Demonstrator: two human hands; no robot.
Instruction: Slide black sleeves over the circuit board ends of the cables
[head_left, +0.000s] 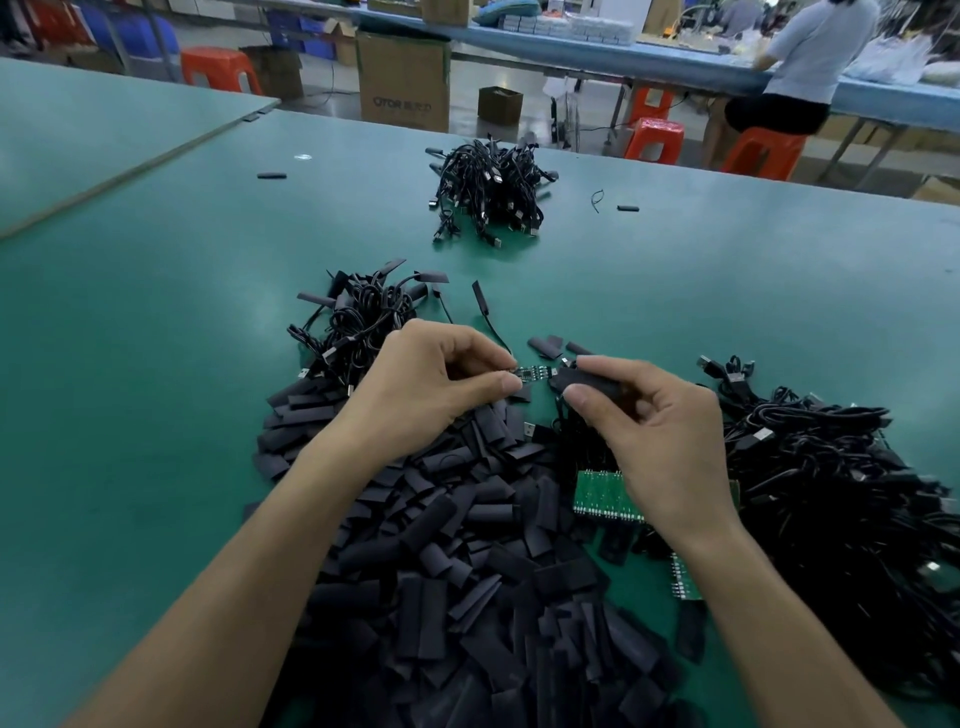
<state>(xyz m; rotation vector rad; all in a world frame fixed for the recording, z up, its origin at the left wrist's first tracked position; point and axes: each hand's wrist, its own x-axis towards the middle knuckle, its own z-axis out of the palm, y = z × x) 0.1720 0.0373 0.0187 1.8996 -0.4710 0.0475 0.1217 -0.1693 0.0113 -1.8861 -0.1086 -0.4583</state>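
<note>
Left hand (431, 384): thumb and forefinger pinch the cable just behind its small circuit board (535, 371), above the middle of the tabletop (156, 364).
Right hand (660, 436): thumb and fingers grasp one black sleeve (587, 382).
Sleeve position: just right of the board, its mouth at the board's tip; the board is not yet covered.
Sleeve pile (467, 571): many loose black sleeves, from the middle toward the near edge, under both forearms.
Bare cables (831, 467): a big tangle toward the right edge.
Sleeved cables (358, 322): a heap just behind the left hand.
Far bundle (488, 187): black cables near the far edge.
Green panel (597, 499): partly hidden under the right hand.
</note>
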